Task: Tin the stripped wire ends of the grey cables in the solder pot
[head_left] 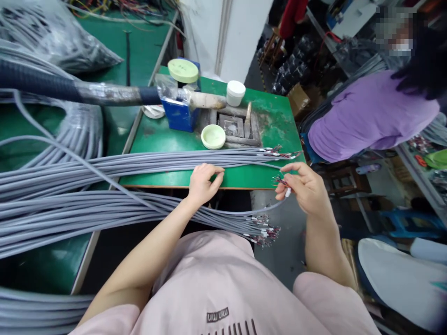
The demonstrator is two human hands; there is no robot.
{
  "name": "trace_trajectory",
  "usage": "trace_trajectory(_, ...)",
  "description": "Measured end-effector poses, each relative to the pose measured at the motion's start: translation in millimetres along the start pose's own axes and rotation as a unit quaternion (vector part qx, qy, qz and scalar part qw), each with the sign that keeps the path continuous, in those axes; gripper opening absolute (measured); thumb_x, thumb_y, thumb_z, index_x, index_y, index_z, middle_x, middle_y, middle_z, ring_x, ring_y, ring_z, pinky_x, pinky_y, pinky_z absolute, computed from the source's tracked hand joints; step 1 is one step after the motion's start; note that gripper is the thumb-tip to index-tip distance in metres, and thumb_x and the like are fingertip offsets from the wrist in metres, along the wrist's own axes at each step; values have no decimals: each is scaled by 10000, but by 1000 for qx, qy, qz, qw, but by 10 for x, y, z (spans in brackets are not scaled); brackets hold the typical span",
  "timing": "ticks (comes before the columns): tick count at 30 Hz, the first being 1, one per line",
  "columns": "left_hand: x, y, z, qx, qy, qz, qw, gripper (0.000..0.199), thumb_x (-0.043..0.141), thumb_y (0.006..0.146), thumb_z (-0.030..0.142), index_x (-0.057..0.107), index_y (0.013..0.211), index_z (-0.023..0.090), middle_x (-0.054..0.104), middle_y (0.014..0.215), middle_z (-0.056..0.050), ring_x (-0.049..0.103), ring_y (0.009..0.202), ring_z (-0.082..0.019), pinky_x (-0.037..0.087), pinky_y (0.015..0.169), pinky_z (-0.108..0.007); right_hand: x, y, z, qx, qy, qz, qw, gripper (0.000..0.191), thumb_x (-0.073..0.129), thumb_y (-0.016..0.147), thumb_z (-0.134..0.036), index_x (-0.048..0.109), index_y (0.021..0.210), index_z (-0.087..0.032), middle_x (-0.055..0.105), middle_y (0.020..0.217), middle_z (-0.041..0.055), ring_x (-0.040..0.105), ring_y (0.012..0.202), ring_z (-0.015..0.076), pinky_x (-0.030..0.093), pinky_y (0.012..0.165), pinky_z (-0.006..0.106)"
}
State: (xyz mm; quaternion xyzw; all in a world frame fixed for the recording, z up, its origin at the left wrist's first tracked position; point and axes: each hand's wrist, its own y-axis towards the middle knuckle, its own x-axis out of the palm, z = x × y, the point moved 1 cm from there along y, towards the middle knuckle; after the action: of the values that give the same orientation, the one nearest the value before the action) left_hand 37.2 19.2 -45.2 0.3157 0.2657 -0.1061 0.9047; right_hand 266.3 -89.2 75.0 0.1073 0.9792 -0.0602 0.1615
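One grey, smooth-jacketed cable (275, 205) is pinched near its end between the closed thumb and fingers of the right hand (307, 186), just off the bench's front edge; its white sleeve (288, 192) sits by the fingertips and thin dark-red and dark wires (279, 181) fan out beyond. The left hand (202, 184), loosely curled with a small gap by the thumb, rests at the upper bundle (160, 162) of round cables; whether it grips any, I cannot tell. Nearer the body lies the lower bundle (70, 218), its frayed ends tipped with white sleeves. Behind, on the scuffed green bench (279, 111), stand a shallow pale-green dish (213, 137), a sooty square metal frame (231, 125), a tapered white plastic tub (236, 93) and a glossy blue box (179, 116). Faint marks on the round pale-green lid (183, 70) are illegible. A ribbed black hose (35, 81) crosses from the left. On the pink shirt (216, 274), a dark patch (217, 315) seems to read "miu miu", upside down.
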Motion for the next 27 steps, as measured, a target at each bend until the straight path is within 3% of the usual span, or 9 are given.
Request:
trace_trajectory(10,0,10,11,-9,-14,13,1000,130,536,855,263,642,799,215,706,788,-24,603,757,-181,438,742,-339,145,-132,33,-8,22,-14,1000,330,589,857,-404,540,1121,-213,657,598,-40,649,468,134,513,467,232)
trace_trajectory(20,42,27,14,3,25,-5,1000,112,547,854,266,646,829,219,709,857,-37,603,826,-206,428,754,-358,93,-253,113,5,17,12,1000,360,579,861,-406,533,1165,-219,674,617,-30,658,483,143,510,484,238)
trace_trajectory(24,21,8,-5,19,75,-19,997,108,550,858,253,649,889,222,707,939,-47,581,892,-235,393,750,-379,-24,-342,231,28,3,23,999,394,569,857,-420,519,1195,-222,670,616,-24,661,490,163,524,500,270)
trace_trajectory(27,-24,-25,-5,25,134,-31,990,127,553,858,240,654,934,227,702,990,-56,553,920,-262,357,745,-403,-268,-499,572,69,-92,87,990,393,523,867,-424,520,1202,-219,683,670,15,683,563,209,565,603,372)
